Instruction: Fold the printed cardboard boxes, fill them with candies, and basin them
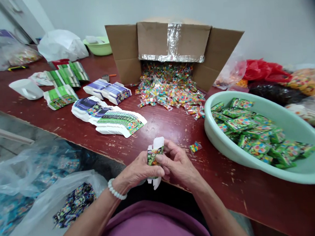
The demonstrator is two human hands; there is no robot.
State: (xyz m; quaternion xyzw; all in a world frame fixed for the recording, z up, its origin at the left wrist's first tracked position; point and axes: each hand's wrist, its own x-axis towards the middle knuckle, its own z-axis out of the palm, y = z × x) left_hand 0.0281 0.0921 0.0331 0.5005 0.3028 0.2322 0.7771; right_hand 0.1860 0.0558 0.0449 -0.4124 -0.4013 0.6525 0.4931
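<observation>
Between my two hands, over the table's front edge, is a small green printed carton (155, 156) with white flaps open at its top and bottom. My left hand (140, 169) grips it from the left, and my right hand (177, 162) has its thumb on the printed face. A small candy packet (195, 147) lies on the red table (171, 126) just right of my right hand. Fanned flat cartons (120, 121) lie ahead to the left. Candy packets (169, 90) spill from a cardboard box (174, 42) at the back.
A pale green basin (256, 170) on the right holds many filled green packs (257, 131). Bundled green cartons (61, 97), purple bundles (109, 90) and a white mug (26, 89) stand at the left. Plastic bags (97, 178) of packets are below the table's edge.
</observation>
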